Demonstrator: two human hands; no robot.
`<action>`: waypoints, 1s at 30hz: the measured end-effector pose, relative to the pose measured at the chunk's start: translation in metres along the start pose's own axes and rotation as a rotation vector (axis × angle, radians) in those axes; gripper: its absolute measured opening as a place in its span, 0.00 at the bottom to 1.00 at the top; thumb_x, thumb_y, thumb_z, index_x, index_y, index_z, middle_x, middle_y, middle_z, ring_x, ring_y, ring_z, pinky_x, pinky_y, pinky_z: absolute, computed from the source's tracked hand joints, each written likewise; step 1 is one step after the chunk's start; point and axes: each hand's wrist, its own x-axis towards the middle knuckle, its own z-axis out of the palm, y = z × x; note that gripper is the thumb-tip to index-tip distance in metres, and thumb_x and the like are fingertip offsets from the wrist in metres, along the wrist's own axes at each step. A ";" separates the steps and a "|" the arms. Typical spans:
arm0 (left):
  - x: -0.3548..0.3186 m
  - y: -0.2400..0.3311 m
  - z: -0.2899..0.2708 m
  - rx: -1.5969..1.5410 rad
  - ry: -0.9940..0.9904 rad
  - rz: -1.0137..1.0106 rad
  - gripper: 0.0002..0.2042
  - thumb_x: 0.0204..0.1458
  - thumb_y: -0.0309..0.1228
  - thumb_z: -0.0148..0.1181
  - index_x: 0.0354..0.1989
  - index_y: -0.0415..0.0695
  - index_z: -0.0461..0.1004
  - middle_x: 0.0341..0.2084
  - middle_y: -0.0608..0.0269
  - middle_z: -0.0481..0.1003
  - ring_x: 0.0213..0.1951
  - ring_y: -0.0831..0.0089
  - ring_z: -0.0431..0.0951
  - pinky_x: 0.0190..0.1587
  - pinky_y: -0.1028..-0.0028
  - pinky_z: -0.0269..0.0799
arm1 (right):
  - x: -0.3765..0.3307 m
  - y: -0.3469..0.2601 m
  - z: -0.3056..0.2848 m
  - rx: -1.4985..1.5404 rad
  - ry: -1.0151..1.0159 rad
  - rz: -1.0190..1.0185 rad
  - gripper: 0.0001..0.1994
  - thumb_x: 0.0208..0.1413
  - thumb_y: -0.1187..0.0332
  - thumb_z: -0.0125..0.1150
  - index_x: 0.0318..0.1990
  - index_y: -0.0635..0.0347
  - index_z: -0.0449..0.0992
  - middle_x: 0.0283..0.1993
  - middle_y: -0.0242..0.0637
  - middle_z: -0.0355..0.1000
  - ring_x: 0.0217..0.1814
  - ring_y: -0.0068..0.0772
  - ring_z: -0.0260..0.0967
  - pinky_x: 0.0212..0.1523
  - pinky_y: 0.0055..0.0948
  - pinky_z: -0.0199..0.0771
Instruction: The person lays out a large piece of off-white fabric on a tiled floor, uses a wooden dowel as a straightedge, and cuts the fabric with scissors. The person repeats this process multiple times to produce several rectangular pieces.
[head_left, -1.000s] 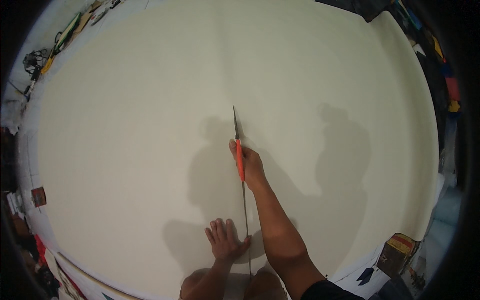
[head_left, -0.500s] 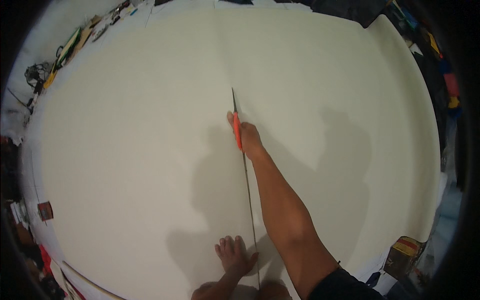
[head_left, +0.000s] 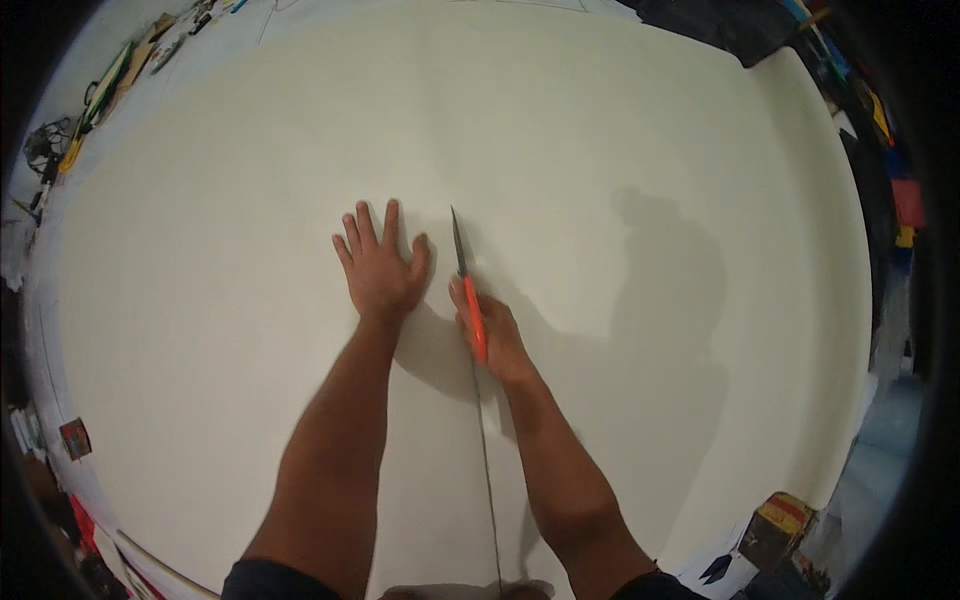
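Note:
A large cream-coloured sheet (head_left: 250, 190) lies flat under both hands. My right hand (head_left: 500, 335) grips a pair of scissors with orange handles (head_left: 474, 312), near the middle of the sheet. Their dark, narrow blades point away from me, looking nearly closed. From the scissors back toward me runs a thin dark slit (head_left: 487, 460) in the sheet. Left of the scissors, my left hand (head_left: 383, 278) presses flat on the sheet with fingers spread, holding nothing. The fingers of my right hand are partly hidden behind the handles.
The sheet's right edge curls up (head_left: 825, 250). A brown box with a red and yellow top (head_left: 778, 530) sits by its near right corner. At the left edge is a small reddish-brown block (head_left: 75, 438). Tangled cable (head_left: 45, 145) and assorted items line the far left; dark cloth (head_left: 705, 25) lies far right.
My left hand has moved from near my body forward to beside the scissors. The right hand and scissors have drawn back slightly, with more blade showing. The whole view has shifted a little.

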 end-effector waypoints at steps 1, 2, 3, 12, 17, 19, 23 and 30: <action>-0.001 -0.002 -0.003 0.007 -0.011 -0.007 0.31 0.57 0.50 0.47 0.68 0.53 0.58 0.68 0.44 0.51 0.70 0.45 0.47 0.70 0.48 0.36 | -0.006 -0.007 0.001 0.014 -0.017 0.036 0.28 0.56 0.36 0.56 0.26 0.54 0.69 0.18 0.21 0.57 0.16 0.13 0.52 0.17 0.18 0.52; -0.003 0.000 -0.005 0.007 -0.028 -0.005 0.31 0.57 0.50 0.48 0.68 0.53 0.59 0.68 0.43 0.51 0.70 0.45 0.47 0.70 0.48 0.36 | -0.006 -0.013 0.000 0.030 -0.022 0.076 0.27 0.57 0.37 0.55 0.26 0.55 0.69 0.18 0.21 0.57 0.17 0.12 0.52 0.16 0.17 0.51; -0.002 0.001 -0.008 -0.006 -0.060 -0.020 0.31 0.56 0.51 0.49 0.68 0.52 0.59 0.68 0.43 0.51 0.70 0.43 0.47 0.70 0.46 0.36 | -0.001 -0.023 0.002 0.036 -0.008 0.078 0.28 0.56 0.36 0.55 0.26 0.55 0.69 0.18 0.21 0.57 0.16 0.12 0.52 0.16 0.17 0.51; 0.002 0.002 -0.018 -0.055 -0.168 -0.074 0.32 0.54 0.51 0.49 0.69 0.54 0.58 0.70 0.43 0.47 0.71 0.45 0.42 0.71 0.48 0.31 | 0.110 -0.086 0.016 -0.118 0.123 -0.026 0.35 0.50 0.30 0.55 0.22 0.59 0.69 0.17 0.28 0.60 0.19 0.22 0.57 0.22 0.26 0.58; 0.005 -0.001 -0.019 -0.078 -0.218 -0.092 0.33 0.55 0.50 0.50 0.69 0.52 0.57 0.69 0.41 0.46 0.71 0.42 0.43 0.70 0.44 0.32 | 0.129 -0.104 0.022 -0.165 0.132 0.016 0.33 0.48 0.29 0.58 0.22 0.56 0.68 0.17 0.24 0.59 0.16 0.17 0.55 0.17 0.21 0.57; 0.007 -0.003 -0.022 -0.071 -0.237 -0.096 0.33 0.55 0.50 0.50 0.69 0.52 0.57 0.70 0.41 0.46 0.71 0.41 0.43 0.69 0.43 0.33 | 0.137 -0.105 0.025 -0.105 0.118 0.004 0.34 0.47 0.29 0.58 0.22 0.55 0.67 0.17 0.24 0.59 0.15 0.18 0.55 0.17 0.21 0.57; 0.009 -0.003 -0.024 -0.070 -0.291 -0.108 0.33 0.54 0.50 0.52 0.69 0.52 0.57 0.70 0.41 0.45 0.71 0.41 0.42 0.69 0.43 0.33 | 0.181 -0.133 0.024 -0.110 0.104 0.014 0.34 0.45 0.28 0.60 0.22 0.55 0.67 0.16 0.24 0.58 0.15 0.18 0.54 0.16 0.21 0.57; 0.011 -0.004 -0.025 -0.067 -0.328 -0.110 0.34 0.52 0.51 0.53 0.68 0.52 0.58 0.69 0.40 0.46 0.70 0.40 0.43 0.69 0.43 0.33 | 0.256 -0.189 0.031 -0.168 0.155 -0.072 0.34 0.44 0.27 0.59 0.20 0.54 0.66 0.16 0.25 0.58 0.14 0.20 0.55 0.15 0.25 0.57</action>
